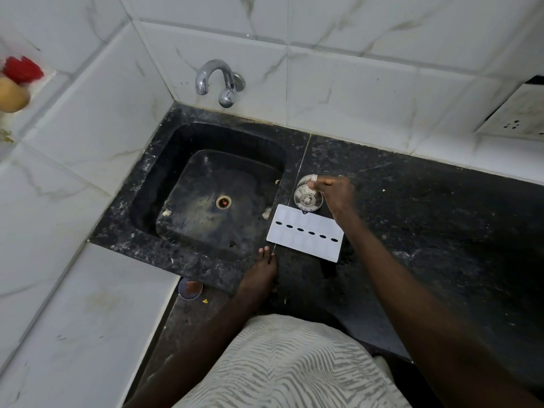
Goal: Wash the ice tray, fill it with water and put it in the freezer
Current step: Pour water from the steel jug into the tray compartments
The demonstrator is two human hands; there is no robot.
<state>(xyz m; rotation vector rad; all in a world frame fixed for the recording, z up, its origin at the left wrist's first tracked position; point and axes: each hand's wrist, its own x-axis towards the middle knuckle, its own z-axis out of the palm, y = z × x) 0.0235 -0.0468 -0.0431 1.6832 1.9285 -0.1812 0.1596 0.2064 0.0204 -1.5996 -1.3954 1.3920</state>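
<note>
The white ice tray [306, 232] lies face down on the black granite counter [412, 219], just right of the sink [206, 198]. A row of dark oval holes runs along its middle. My right hand [335, 192] reaches past the tray's far edge, fingers curled onto a round steel vessel [307, 198] with a knob that stands behind the tray. My left hand [260, 272] rests on the counter's front edge beside the tray's near left corner, fingers together, holding nothing. The chrome tap [217, 81] on the wall above the sink runs no water.
The sink is dry with bits of food debris and a small drain [223, 201]. White marble tiles line the walls and the left ledge [73, 319]. Red and yellow objects [17, 81] sit on a shelf at far left. A wall socket [518, 116] is at far right.
</note>
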